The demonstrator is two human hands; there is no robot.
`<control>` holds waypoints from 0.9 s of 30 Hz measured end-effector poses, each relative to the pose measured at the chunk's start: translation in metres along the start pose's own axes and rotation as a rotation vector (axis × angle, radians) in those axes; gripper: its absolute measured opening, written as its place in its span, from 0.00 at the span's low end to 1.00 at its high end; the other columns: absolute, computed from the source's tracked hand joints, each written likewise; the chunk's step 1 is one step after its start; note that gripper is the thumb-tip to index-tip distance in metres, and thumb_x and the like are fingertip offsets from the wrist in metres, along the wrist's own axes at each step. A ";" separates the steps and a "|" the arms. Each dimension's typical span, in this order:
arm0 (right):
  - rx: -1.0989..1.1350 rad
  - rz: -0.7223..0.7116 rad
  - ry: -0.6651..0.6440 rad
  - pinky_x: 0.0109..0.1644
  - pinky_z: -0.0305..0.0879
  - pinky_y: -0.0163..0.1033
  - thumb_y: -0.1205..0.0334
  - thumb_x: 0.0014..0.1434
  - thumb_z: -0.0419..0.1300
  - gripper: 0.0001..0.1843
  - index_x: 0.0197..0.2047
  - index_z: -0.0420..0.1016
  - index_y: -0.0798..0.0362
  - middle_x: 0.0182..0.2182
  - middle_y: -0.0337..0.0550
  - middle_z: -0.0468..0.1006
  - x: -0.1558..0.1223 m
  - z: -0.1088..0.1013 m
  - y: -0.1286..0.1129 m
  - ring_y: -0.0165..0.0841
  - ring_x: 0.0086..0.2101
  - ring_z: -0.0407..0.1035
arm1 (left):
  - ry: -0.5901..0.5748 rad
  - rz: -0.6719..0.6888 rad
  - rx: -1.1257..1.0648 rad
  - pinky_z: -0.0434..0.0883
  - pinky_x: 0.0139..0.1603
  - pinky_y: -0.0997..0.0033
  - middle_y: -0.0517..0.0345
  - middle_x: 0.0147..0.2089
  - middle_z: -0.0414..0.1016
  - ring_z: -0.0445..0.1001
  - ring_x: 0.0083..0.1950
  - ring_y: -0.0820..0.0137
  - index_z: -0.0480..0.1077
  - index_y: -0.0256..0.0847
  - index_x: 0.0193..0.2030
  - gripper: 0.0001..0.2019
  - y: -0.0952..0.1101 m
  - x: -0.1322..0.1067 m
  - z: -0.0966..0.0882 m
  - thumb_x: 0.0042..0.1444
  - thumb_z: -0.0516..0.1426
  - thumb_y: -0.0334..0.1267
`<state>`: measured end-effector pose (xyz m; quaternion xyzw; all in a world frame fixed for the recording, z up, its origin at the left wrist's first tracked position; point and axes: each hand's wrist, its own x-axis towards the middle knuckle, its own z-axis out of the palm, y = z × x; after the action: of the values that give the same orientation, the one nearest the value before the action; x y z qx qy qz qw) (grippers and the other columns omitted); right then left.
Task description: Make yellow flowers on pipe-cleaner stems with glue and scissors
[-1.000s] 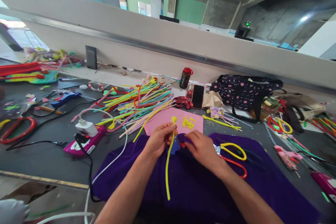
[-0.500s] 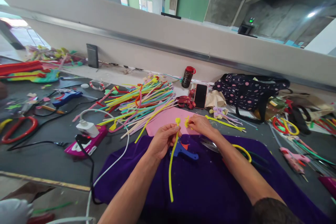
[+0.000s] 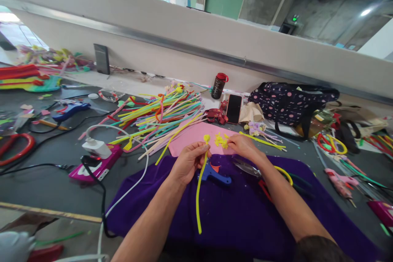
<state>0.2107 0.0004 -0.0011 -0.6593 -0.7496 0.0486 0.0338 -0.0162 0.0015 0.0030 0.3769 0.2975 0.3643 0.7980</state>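
Note:
My left hand [image 3: 188, 161] is closed round a long yellow pipe cleaner [image 3: 199, 188] with a small curled tip, held upright over the purple cloth [image 3: 221, 213]. My right hand [image 3: 242, 145] reaches onto the pink foam sheet [image 3: 192, 137], its fingers pinched at a cluster of small yellow pieces [image 3: 221, 141]. What the pinch holds is too small to make out. A blue glue gun [image 3: 215, 174] lies on the cloth between my hands. Scissors with a yellow handle [image 3: 281, 172] lie under my right forearm.
A heap of coloured pipe cleaners [image 3: 159, 116] spreads behind the pink sheet. A phone [image 3: 233, 108], a dark bottle with a red lid [image 3: 218, 86] and a polka-dot bag [image 3: 288, 104] stand at the back. A magenta glue gun [image 3: 95, 163] with cables lies left, a pink one [image 3: 340, 182] right.
My right hand left the blue glue gun on the cloth and reached forward to the yellow pieces on the pink sheet. My left hand kept hold of the yellow pipe cleaner.

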 end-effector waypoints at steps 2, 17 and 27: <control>0.005 -0.013 -0.002 0.36 0.55 0.32 0.63 0.57 0.50 0.13 0.36 0.76 0.52 0.35 0.42 0.76 -0.004 0.002 -0.003 0.32 0.36 0.68 | -0.009 0.000 0.011 0.50 0.13 0.84 0.61 0.21 0.68 0.57 0.15 0.85 0.68 0.34 0.27 0.09 -0.001 0.000 0.000 0.45 0.59 0.39; 0.163 0.037 0.096 0.33 0.55 0.34 0.65 0.54 0.51 0.08 0.31 0.71 0.54 0.32 0.44 0.74 0.001 0.014 -0.020 0.33 0.33 0.67 | -0.010 -0.001 0.011 0.51 0.13 0.84 0.61 0.21 0.67 0.57 0.15 0.84 0.68 0.33 0.25 0.10 -0.001 0.000 0.001 0.44 0.60 0.40; 0.655 0.027 0.166 0.23 0.60 0.30 0.66 0.50 0.50 0.03 0.29 0.63 0.55 0.20 0.36 0.71 -0.006 0.006 -0.026 0.26 0.20 0.66 | -0.015 -0.001 0.046 0.51 0.13 0.83 0.61 0.18 0.67 0.57 0.14 0.83 0.69 0.34 0.25 0.11 -0.004 0.000 0.001 0.44 0.59 0.42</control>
<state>0.1848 -0.0090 -0.0034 -0.6251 -0.6799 0.2334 0.3043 -0.0136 -0.0011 0.0001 0.3979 0.3000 0.3539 0.7915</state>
